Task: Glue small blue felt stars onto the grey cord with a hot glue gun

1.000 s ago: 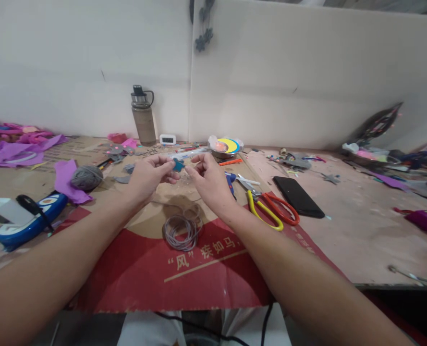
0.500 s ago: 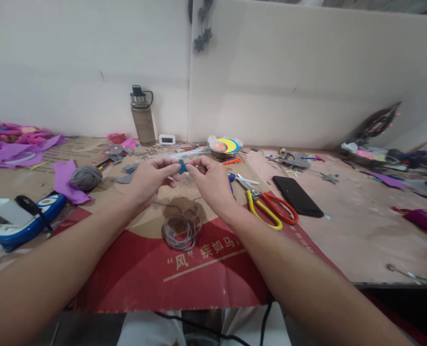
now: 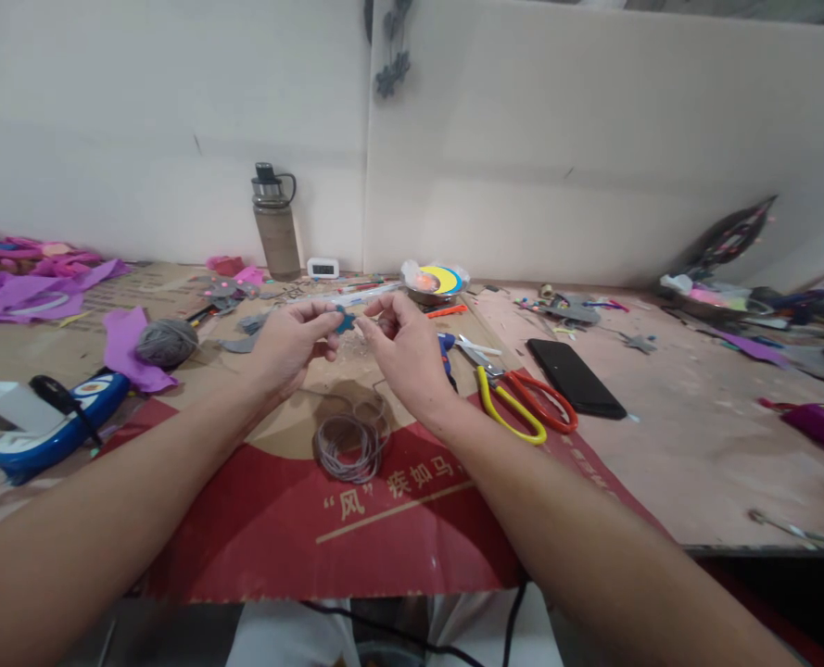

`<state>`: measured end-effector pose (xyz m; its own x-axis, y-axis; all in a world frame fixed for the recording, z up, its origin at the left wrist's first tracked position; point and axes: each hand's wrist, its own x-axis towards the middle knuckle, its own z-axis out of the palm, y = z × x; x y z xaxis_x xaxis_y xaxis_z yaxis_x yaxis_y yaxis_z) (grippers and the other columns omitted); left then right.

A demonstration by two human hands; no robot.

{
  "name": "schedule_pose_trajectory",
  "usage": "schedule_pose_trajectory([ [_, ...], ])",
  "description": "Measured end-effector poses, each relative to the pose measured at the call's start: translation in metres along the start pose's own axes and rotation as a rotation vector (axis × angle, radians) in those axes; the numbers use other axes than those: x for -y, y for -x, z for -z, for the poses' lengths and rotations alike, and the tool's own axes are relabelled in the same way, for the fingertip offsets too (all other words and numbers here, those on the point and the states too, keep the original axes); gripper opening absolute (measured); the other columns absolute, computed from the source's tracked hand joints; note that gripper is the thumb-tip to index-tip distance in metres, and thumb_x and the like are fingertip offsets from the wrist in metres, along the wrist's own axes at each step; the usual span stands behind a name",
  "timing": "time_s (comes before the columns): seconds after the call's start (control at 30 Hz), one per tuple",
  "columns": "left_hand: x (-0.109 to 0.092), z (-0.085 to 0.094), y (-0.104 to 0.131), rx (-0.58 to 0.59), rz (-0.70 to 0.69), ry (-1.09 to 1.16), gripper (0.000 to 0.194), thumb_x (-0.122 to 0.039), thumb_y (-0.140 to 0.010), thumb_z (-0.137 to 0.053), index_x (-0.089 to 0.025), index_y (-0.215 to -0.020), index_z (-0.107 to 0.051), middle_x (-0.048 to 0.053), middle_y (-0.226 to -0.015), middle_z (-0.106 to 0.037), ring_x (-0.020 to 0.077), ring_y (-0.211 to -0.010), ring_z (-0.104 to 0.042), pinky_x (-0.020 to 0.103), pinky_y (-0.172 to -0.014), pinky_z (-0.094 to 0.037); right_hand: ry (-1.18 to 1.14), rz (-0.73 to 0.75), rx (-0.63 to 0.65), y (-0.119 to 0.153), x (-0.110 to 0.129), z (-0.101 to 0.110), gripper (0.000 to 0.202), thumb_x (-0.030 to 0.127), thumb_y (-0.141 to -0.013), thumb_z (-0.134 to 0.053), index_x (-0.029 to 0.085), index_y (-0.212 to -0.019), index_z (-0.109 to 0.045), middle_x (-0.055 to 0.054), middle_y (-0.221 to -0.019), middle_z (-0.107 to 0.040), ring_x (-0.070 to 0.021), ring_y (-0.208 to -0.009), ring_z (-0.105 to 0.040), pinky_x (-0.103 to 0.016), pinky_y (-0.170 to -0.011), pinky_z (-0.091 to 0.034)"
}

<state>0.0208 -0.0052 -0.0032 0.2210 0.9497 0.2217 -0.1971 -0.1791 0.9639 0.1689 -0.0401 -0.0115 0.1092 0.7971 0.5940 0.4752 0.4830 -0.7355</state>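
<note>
A small blue star- or flower-shaped piece point(image 3: 345, 320) is pinched between the thumb and forefinger of my left hand point(image 3: 293, 343), raised above the cardboard. Just to its right is my right hand point(image 3: 412, 352), its thumb and forefinger closed together close to the piece's edge. Whatever those right fingertips hold, if anything, is too small to make out. Below both hands lies a loose coil of thin greyish cord point(image 3: 348, 454), and a strand of it runs up toward my right hand.
Scissors point(image 3: 513, 389) with yellow and red handles and a black phone point(image 3: 575, 378) lie right of my hands. A grey yarn ball point(image 3: 167, 343) and a blue-and-white object point(image 3: 57, 431) are at left. A bottle point(image 3: 276, 227) stands behind. Red printed cardboard point(image 3: 300, 556) covers the front.
My right fingertips have moved slightly right, off the blue piece, so more of its pointed outline shows. My left hand still pinches it, shifted a little left.
</note>
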Motion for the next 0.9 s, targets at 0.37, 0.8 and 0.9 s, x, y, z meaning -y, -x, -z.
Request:
schedule_pose_trajectory([
  [0.37,-0.004,0.0,-0.001,-0.05,0.0,-0.001,0.017,-0.024,-0.068,-0.074,-0.012,-0.074,-0.064,0.001,-0.063,-0.06,0.0068,-0.049,-0.054,0.016,-0.038,-0.031,0.149,0.183,0.176,0.009,0.001,-0.005,0.015,0.024,-0.088,-0.046,0.02,-0.082,-0.059,-0.003,-0.081,-0.062,-0.0147,-0.075,-0.052,-0.027,-0.072,-0.039],
  [0.8,-0.002,0.006,-0.005,-0.078,-0.016,0.1,0.014,-0.021,-0.071,-0.074,-0.013,-0.077,-0.064,0.001,-0.066,-0.065,0.0077,-0.057,-0.061,0.017,-0.056,-0.05,0.712,-0.102,0.06,0.0,-0.021,0.041,0.031,0.039,-0.089,-0.047,0.012,-0.095,-0.06,-0.018,-0.092,-0.064,-0.0259,-0.085,-0.058,-0.037,-0.074,-0.04],
  [0.9,-0.005,0.006,-0.005,-0.082,-0.026,0.11,0.014,-0.02,-0.072,-0.072,-0.012,-0.078,-0.063,0.001,-0.067,-0.065,0.0079,-0.058,-0.062,0.018,-0.057,-0.051,0.906,-0.283,0.177,0.003,-0.038,0.05,0.039,0.041,-0.08,-0.059,0.007,-0.101,-0.061,-0.023,-0.093,-0.064,-0.0304,-0.088,-0.061,-0.039,-0.073,-0.042],
])
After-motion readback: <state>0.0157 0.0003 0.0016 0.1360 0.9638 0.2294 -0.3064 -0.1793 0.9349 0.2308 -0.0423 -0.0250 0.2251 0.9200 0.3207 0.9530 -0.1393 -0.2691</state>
